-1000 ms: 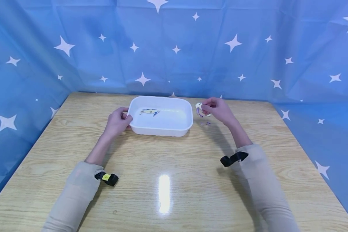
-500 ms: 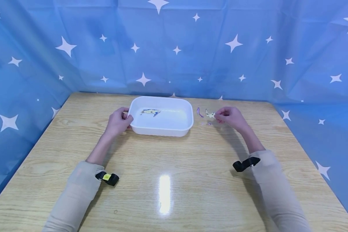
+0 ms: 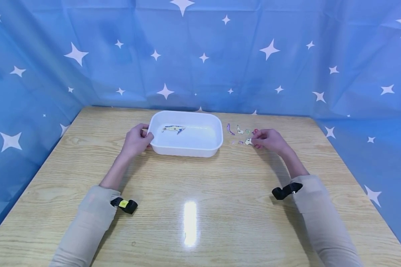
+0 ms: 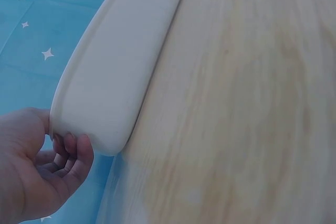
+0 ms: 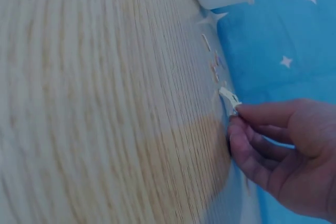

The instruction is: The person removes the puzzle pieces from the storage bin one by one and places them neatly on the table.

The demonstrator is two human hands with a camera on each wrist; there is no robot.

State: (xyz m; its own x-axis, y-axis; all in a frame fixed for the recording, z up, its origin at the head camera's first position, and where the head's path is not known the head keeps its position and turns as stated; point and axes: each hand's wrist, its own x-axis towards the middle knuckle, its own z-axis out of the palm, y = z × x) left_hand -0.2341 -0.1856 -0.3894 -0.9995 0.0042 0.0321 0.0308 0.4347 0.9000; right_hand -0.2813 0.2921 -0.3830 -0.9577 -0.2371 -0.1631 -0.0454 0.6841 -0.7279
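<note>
At its left end, a white plastic basin (image 3: 187, 152) is gripped by my left hand (image 3: 136, 141), thumb at the rim. In the left wrist view the fingers (image 4: 79, 156) curl against the basin's outer wall. Inside the basin lies a flat whale-shaped cutout (image 3: 173, 128) in pale yellow and blue. My right hand (image 3: 270, 141) pinches a small white flat cutout (image 3: 248, 141) between thumb and forefinger, low over the table. The right wrist view shows this white cutout (image 5: 229, 97) at the fingertips; its far end is hidden.
Between basin and right hand lie a purple curved piece (image 3: 230, 129), a pale piece (image 3: 240, 129), a greenish bit (image 3: 247, 131) and tiny purple bits (image 3: 241, 142). A red bit (image 3: 255, 131) sits beside the right fingers. A blue star-patterned curtain (image 3: 200, 74) backs the wooden table (image 3: 234, 222).
My right hand has moved right and a little nearer, bringing the white cutout below the row of pieces. The greenish and red bits have come into sight. My left hand stays on the basin.
</note>
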